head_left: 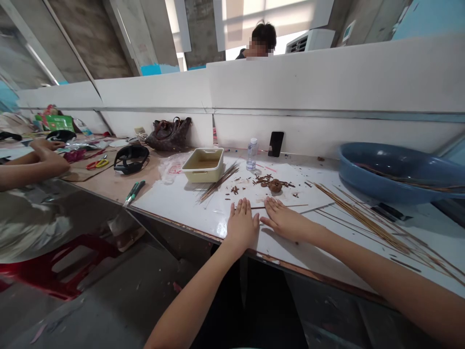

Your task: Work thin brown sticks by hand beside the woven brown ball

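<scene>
White board [203, 213] under my left hand [241, 225] and right hand [285, 220]: both rest open and flat, grasping nothing, beside a thin stick [290, 205]. Brown clay lump [275, 185] sits ahead, and long wooden sticks [366, 223] lie rightward, apparently placed within reach.

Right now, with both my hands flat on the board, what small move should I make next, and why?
Probably pinch the thin wooden stick by your right hand: it lies nearest, your left hand rests near it, and the brown lump sits just beyond.
</scene>
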`<state>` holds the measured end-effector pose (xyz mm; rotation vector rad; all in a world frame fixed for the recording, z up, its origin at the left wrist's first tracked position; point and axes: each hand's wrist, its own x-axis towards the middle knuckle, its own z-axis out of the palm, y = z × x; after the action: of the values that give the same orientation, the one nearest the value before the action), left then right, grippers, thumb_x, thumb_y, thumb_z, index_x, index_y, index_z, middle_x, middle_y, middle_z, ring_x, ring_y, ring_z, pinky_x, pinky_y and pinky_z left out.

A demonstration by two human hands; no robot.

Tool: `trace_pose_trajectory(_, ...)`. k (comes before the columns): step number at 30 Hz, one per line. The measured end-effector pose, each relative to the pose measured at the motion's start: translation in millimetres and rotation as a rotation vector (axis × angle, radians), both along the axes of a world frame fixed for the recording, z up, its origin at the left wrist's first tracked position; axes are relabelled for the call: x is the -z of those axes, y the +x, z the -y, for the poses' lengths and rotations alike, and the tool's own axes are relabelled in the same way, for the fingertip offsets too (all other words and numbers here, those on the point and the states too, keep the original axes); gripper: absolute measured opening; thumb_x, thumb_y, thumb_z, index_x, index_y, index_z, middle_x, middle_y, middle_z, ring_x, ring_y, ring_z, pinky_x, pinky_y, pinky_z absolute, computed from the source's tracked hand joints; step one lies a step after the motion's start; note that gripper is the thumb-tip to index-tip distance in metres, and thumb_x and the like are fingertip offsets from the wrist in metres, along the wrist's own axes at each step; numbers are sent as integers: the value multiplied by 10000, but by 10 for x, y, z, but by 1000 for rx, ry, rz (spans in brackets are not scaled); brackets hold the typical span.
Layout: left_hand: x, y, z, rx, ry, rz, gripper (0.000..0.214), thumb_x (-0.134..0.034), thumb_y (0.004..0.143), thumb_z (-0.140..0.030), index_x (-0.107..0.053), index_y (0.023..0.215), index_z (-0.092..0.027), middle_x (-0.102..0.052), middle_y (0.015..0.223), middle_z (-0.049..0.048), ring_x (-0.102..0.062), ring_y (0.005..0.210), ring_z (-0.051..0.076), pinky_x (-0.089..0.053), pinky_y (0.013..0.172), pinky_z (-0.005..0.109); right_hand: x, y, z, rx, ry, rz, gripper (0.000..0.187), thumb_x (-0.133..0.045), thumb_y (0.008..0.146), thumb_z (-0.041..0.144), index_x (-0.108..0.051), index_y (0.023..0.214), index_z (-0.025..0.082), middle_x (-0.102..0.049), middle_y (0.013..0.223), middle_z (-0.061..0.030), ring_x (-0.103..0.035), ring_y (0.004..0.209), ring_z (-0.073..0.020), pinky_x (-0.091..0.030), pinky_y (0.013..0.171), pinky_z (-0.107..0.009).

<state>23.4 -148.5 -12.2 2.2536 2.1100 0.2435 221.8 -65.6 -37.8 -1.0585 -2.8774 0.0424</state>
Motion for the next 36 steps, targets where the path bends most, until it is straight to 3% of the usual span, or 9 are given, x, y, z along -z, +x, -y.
trace_pose_trajectory(8, 158, -42, 480, 84, 77, -55, 677, -264, 1183, -431, -414, 1714, -39, -401, 1766, 203, -365, 1681, 303, -270, 1401, 539, 224, 272, 421, -73, 113, -47, 881, -314, 1158, 652, -397, 1703, -35, -374, 1742, -331, -387, 1646, -415, -393, 1332, -596)
trace_pose_trajectory(15, -72, -27, 94, -11, -50, -25, 691, -280, 1175, -409, -371, 1718, 10, -322, 1794, 213, -275, 1711, 315, -205, 1419, 519, -48, 26, 103, 8, 1, 20, 910, -322, 1147, 661, -394, 1693, -64, -390, 1725, -356, -369, 1647, -439, -380, 1331, -614)
trace_pose_trajectory(22, 86, -55, 447, 57, 23, -42, 685, -246, 1173, -419, -396, 1722, -37, -387, 1776, 206, -352, 1687, 300, -235, 1409, 520, 85, 168, 389, -24, 28, -2, 989, -253, 1130, 723, -393, 1687, -83, -385, 1723, -363, -382, 1639, -461, -366, 1333, -637)
trace_pose_trajectory(30, -107, -46, 159, -20, -51, -35, 659, -280, 1151, -317, -374, 1717, 9, -349, 1789, 214, -301, 1706, 304, -204, 1415, 521, -26, 87, 95, -9, -23, -5, 895, -285, 1151, 661, -355, 1725, -22, -381, 1746, -324, -353, 1659, -432, -369, 1330, -638)
trace_pose_trajectory(36, -16, -61, 471, 42, -18, -57, 662, -276, 1160, -362, -399, 1719, -30, -367, 1778, 211, -337, 1692, 309, -203, 1415, 548, 149, 282, 353, -50, 46, -26, 898, -270, 1155, 663, -348, 1729, -23, -381, 1746, -322, -372, 1651, -427, -388, 1328, -623)
